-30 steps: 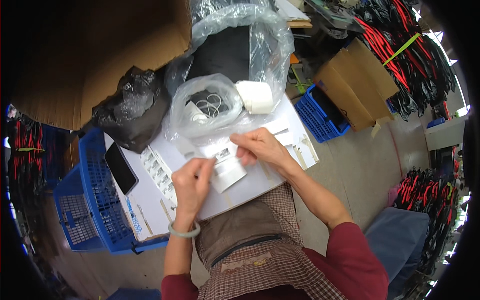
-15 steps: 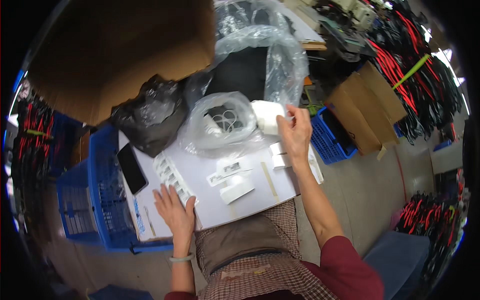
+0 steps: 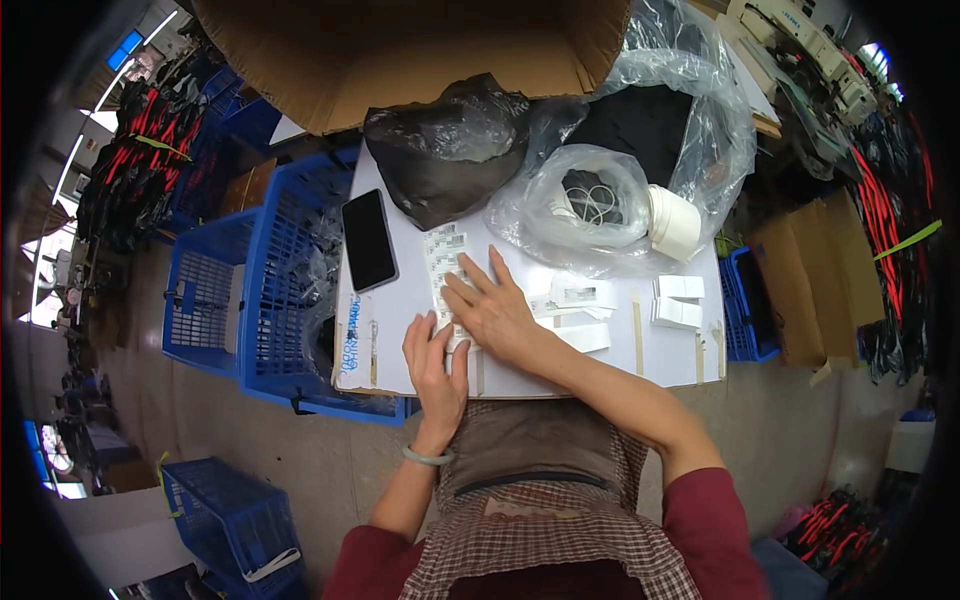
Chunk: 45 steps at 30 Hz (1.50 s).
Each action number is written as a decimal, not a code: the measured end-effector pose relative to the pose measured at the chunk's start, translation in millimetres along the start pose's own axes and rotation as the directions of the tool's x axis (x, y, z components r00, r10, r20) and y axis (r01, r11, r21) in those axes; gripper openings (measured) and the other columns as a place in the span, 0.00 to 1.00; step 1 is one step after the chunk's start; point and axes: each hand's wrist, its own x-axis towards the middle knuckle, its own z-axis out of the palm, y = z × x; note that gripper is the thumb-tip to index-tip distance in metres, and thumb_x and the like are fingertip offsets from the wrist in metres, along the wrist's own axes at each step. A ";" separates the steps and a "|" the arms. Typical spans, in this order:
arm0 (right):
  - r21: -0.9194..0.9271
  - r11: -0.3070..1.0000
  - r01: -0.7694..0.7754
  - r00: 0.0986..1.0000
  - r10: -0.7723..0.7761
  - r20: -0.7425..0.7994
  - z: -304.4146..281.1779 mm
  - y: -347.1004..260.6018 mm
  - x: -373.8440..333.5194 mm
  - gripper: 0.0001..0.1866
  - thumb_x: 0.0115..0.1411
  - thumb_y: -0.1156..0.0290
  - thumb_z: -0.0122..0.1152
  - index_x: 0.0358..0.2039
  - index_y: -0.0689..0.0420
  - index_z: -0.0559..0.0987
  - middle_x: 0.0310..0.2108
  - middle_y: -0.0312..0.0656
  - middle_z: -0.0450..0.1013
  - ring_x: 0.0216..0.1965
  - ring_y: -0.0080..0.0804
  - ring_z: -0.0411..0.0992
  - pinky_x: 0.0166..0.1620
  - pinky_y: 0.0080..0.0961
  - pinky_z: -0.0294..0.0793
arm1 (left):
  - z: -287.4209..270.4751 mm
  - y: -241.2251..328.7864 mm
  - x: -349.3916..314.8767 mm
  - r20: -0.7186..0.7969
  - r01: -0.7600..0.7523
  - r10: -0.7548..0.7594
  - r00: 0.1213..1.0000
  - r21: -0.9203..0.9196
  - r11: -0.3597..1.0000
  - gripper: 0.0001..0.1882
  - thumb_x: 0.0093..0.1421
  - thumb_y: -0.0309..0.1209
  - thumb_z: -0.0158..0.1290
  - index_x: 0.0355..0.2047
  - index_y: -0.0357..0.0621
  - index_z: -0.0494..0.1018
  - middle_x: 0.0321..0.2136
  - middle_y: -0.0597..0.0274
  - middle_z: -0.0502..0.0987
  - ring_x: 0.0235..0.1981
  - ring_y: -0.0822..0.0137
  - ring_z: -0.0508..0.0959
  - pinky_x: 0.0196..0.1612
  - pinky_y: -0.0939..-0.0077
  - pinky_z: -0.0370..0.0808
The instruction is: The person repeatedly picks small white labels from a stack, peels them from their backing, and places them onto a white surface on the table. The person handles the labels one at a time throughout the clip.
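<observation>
A strip of white printed labels [image 3: 445, 243] lies on the white tabletop board [image 3: 630, 365]. Across its middle rests my right hand [image 3: 503, 315], fingers spread and holding nothing. My left hand [image 3: 435, 372] is at the strip's near end, its fingers stretched out and touching it; a pale bangle circles that wrist. Just right of my right hand lie loose printed labels [image 3: 582, 294] and a blank white piece [image 3: 583, 338], partly behind my wrist. Left of the strip is a black phone [image 3: 370, 240].
A white tub [image 3: 675, 222] stands beside a clear bag [image 3: 610, 165] holding white cord. Small white stacks [image 3: 678, 301] sit at right. A black plastic bag [image 3: 445, 155] and large cardboard box [image 3: 420, 95] are behind. Blue crates [image 3: 285, 280] flank the left edge.
My right hand has left the white tub and come down onto the label strip. My left hand has shifted in against the strip's near end. The view has turned left.
</observation>
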 end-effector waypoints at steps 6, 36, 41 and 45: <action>0.099 0.992 0.076 0.989 -0.063 -0.136 -14.2 -15.5 -8.9 0.14 0.52 0.70 0.60 0.39 0.58 0.80 0.40 0.39 0.78 0.56 0.41 0.71 0.66 0.55 0.56 | -42.5 -1.1 0.4 0.456 0.741 -0.643 0.615 -0.613 0.274 0.15 0.70 0.30 0.48 0.47 0.28 0.71 0.36 0.53 0.80 0.31 0.68 0.80 0.32 0.79 0.78; 0.560 -0.558 -0.613 0.563 0.188 0.804 -105.8 7.5 -95.2 0.08 0.53 0.70 0.70 0.27 0.62 0.83 0.20 0.34 0.74 0.20 0.17 0.67 0.25 0.13 0.64 | -29.7 65.0 28.3 0.831 0.614 -0.056 0.553 -0.361 0.701 0.07 0.54 0.27 0.66 0.28 0.36 0.81 0.21 0.62 0.82 0.23 0.78 0.79 0.26 0.84 0.73; 0.497 -0.646 -0.580 0.571 0.113 0.813 -106.9 3.4 -99.4 0.08 0.53 0.70 0.70 0.26 0.62 0.83 0.19 0.35 0.74 0.19 0.17 0.68 0.24 0.13 0.66 | -23.9 62.9 26.7 0.803 0.551 0.050 0.594 -0.451 0.702 0.07 0.53 0.27 0.67 0.26 0.37 0.80 0.20 0.62 0.82 0.22 0.78 0.79 0.24 0.85 0.72; 0.521 -0.633 -0.573 0.605 0.103 0.790 -108.1 3.0 -103.7 0.09 0.55 0.68 0.69 0.26 0.62 0.82 0.20 0.35 0.75 0.19 0.17 0.68 0.24 0.13 0.66 | -19.6 61.0 24.4 0.786 0.531 0.101 0.611 -0.500 0.684 0.08 0.51 0.27 0.68 0.25 0.37 0.80 0.20 0.61 0.82 0.22 0.78 0.80 0.24 0.85 0.72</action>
